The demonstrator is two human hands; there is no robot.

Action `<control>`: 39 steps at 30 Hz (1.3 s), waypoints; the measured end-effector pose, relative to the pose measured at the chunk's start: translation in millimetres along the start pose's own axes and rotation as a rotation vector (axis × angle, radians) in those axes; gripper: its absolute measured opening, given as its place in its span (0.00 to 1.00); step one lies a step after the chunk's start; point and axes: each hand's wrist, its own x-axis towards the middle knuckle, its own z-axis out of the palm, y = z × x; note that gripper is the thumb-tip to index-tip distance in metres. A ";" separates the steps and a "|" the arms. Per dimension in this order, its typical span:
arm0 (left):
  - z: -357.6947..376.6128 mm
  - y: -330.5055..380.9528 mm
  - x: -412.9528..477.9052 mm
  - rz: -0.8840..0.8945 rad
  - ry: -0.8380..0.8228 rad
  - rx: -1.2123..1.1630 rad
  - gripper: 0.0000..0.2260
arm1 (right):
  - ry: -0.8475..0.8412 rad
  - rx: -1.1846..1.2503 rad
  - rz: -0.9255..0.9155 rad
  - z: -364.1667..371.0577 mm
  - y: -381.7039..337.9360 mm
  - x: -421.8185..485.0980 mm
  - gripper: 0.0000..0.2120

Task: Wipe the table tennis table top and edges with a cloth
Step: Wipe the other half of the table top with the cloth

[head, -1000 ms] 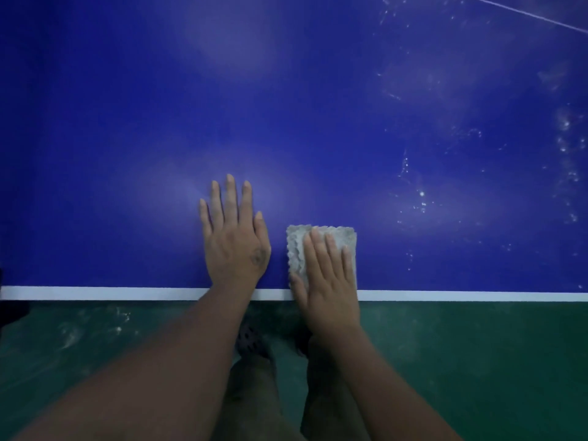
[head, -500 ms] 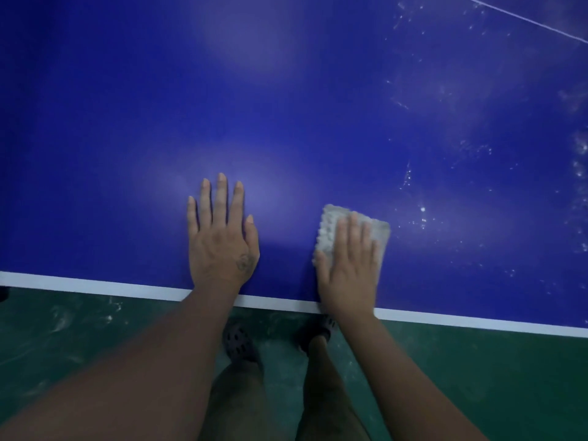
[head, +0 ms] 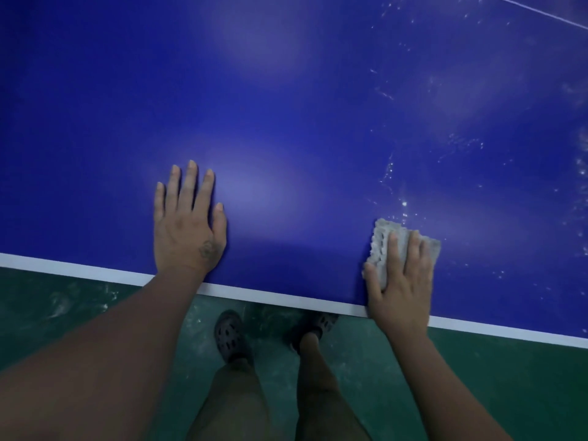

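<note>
While both palms lie on the blue tabletop (head: 286,106), the person stands facing its white edge stripe (head: 280,296), which runs across the view and dips toward the right. The left hand (head: 187,230) rests flat just beyond that stripe, wrist crossing it, its fingers (head: 191,186) straight and slightly spread, holding nothing. A small dark mark shows on the back of this hand near the thumb.

Farther right along the stripe, well apart from the left hand, the right hand (head: 401,281) presses down on a pale grey cloth (head: 380,249). Its fingers (head: 413,253) lie straight and close together over the cloth, not curled round it, and the thumb sits against the cloth's scalloped left side. The cloth is folded into a small pad, flat on the blue surface just beyond the stripe, its far corners showing past the fingertips.

Beyond the stripe and past the cloth, white specks and smears (head: 389,173) dot the surface; the area beyond the left hand looks smooth, with soft light reflections.

On the near side of the stripe lies a green floor (head: 493,377) with pale scuffs. Two dark perforated clogs (head: 229,335) stand there, the right one partly under the stripe.
</note>
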 end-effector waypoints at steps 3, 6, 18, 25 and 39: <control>-1.2 1.7 -1.1 -0.007 0.002 0.008 0.27 | 0.019 -0.017 -0.072 5.7 -31.5 7.2 0.37; -1.5 4.2 -2.0 -0.020 -0.015 0.055 0.28 | 0.058 -0.023 -0.274 11.3 -81.6 19.1 0.36; 18.3 122.8 9.1 -0.029 0.041 -0.071 0.25 | 0.054 -0.034 -0.253 -8.6 31.6 47.6 0.38; 34.9 149.3 16.7 -0.098 -0.039 0.025 0.28 | 0.031 -0.110 -0.286 -16.6 58.1 40.6 0.33; 39.6 150.2 21.5 -0.126 0.033 -0.018 0.26 | 0.140 -0.017 -0.355 -22.4 37.1 132.5 0.32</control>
